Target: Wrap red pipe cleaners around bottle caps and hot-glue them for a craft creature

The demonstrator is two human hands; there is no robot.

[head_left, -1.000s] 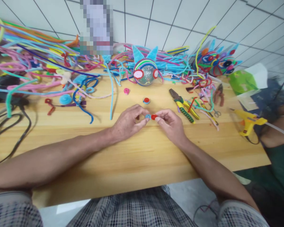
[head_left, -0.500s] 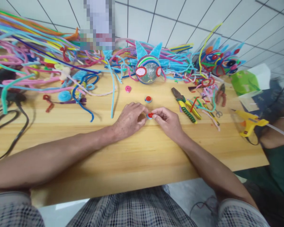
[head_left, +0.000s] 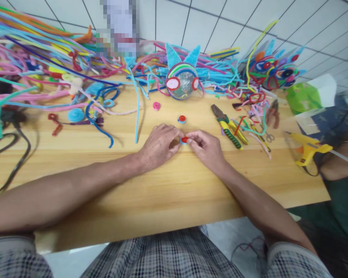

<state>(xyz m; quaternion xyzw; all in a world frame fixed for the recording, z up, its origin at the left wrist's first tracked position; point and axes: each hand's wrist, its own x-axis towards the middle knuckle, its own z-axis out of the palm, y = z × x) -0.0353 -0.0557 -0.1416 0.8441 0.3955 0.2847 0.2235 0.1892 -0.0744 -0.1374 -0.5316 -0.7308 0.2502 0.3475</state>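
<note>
Between my two hands is a small red and blue pipe-cleaner coil (head_left: 185,140), low over the wooden table. My right hand (head_left: 206,148) pinches its right side with thumb and forefinger. On the other side, my left hand (head_left: 161,146) has its thumb and fingers curled against the coil's left edge. A similar red and blue coil (head_left: 181,119) lies just beyond the fingertips. Farther left rests a small pink coil (head_left: 156,105). Behind them stands a clear ball (head_left: 183,88) with blue pointed ears and pink eyes rimmed in red.
Pliers (head_left: 226,125) with yellow-green handles lie to the right, near scissors (head_left: 269,136) and a yellow glue gun (head_left: 310,150). Piles of pipe cleaners (head_left: 46,77) cover the back and left. Two decorated heads (head_left: 265,71) stand back right. A person's arm (head_left: 340,158) shows at the right edge.
The view has shifted slightly. Both hands stay around the same coil, with hardly any visible movement of the fingers.
</note>
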